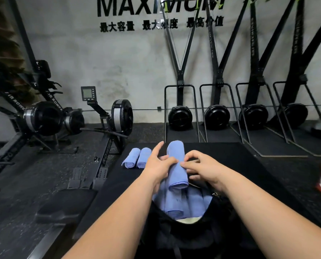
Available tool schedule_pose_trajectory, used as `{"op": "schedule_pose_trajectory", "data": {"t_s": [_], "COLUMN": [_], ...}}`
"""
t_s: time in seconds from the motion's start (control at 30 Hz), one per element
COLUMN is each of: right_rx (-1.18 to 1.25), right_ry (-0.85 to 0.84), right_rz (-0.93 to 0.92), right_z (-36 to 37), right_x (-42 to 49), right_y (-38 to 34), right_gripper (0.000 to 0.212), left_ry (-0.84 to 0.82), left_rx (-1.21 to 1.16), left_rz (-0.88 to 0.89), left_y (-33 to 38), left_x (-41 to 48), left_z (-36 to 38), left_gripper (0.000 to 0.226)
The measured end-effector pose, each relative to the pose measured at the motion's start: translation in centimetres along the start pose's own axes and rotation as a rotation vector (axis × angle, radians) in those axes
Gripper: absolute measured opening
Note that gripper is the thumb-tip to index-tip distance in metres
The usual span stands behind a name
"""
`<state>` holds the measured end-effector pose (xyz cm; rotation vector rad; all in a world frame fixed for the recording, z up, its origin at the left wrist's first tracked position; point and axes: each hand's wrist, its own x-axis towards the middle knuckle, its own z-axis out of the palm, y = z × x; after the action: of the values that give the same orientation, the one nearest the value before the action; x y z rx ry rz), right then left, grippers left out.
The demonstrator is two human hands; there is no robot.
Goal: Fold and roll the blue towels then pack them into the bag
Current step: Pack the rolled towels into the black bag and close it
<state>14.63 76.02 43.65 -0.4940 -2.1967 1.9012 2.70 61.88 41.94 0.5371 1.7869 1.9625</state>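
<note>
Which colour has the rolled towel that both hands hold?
The rolled towel is plain light blue; the head view, the only one, shows it.

Top centre of frame, your grey concrete wall point(122, 58) has big black letters "MAXIMUM", tops cropped. Below them are black Chinese characters 最大容量, then two groups too blurred to read. At left, the black upright rowing machines point(43, 118) read "AIR ROWER" in white.

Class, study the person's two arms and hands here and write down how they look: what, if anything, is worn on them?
Both arms are bare as far as the picture shows: no sleeve on the left forearm or the right forearm. The left hand and the right hand wear no gloves, and no watch, band or ring shows.
</note>
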Motion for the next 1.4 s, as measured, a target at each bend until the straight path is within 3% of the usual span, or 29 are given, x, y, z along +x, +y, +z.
{"op": "schedule_pose_trajectory", "data": {"t_s": [0.07, 0.27, 0.47, 0.53, 0.6, 0.7, 0.77, 0.9, 1.03, 1.13, 1.2, 1.3, 1.4], "right_rx": [-0.013, 0.125, 0.142, 0.13, 0.103, 0.058, 0.063, 0.018, -0.05, -0.095, -0.136, -0.263, -0.688], "right_ry": [0.043, -0.058, 0.111, 0.194, 0.268, 0.367, 0.369, 0.241, 0.061, 0.012, 0.039, 0.163, 0.353], "right_rz": [-0.01, 0.066, 0.061, 0.085, 0.111, 0.126, 0.141, 0.197, 0.219, 0.227, 0.208, 0.112, -0.02], "right_z": [-0.7, -2.5, -3.2, -3.5, -4.0, -4.9, -5.3, -6.0, -6.4, -6.5, -6.4, -5.5, -3.9], "right_x": [-0.2, -1.8, -1.1, -0.9, -0.7, -0.5, -0.5, -0.9, -1.4, -1.5, -1.2, -0.2, 1.3], "right_y": [0.6, 2.1, 3.2, 3.5, 3.9, 4.7, 5.1, 5.5, 6.0, 6.4, 6.6, 7.1, 7.6], "right_gripper": [0.018, 0.034, 0.03, 0.028, 0.024, 0.013, 0.012, 0.015, 0.019, 0.016, 0.02, 0.033, 0.038], "left_ry": [-0.037, -0.171, -0.27, -0.229, -0.182, -0.314, -0.404, -0.427, -0.475, -0.484, -0.485, -0.492, -0.455], "left_rx": [-0.017, -0.044, 0.038, 0.205, 0.59, 1.17, 1.336, 1.378, 1.425, 1.368, 1.364, 1.374, 1.389], "left_rz": [-0.023, -0.042, -0.03, 0.036, 0.17, 0.216, 0.182, 0.26, 0.377, 0.358, 0.314, 0.348, 0.4], "left_y": [-0.4, -1.7, -1.9, -2.3, -2.7, -3.8, -4.5, -4.9, -4.8, -4.0, -3.6, -3.7, -4.4], "left_x": [-0.4, -0.7, 0.0, 0.5, 1.1, 1.9, 2.4, 3.5, 5.7, 6.2, 6.2, 6.4, 6.5], "left_z": [0.8, 2.0, 2.2, 1.6, 0.5, -1.2, -1.7, -1.1, -0.7, -1.0, -1.0, -0.6, -0.2], "left_gripper": [0.075, 0.068, 0.04, 0.03, 0.034, 0.032, 0.028, 0.03, 0.051, 0.071, 0.08, 0.077, 0.073]}}
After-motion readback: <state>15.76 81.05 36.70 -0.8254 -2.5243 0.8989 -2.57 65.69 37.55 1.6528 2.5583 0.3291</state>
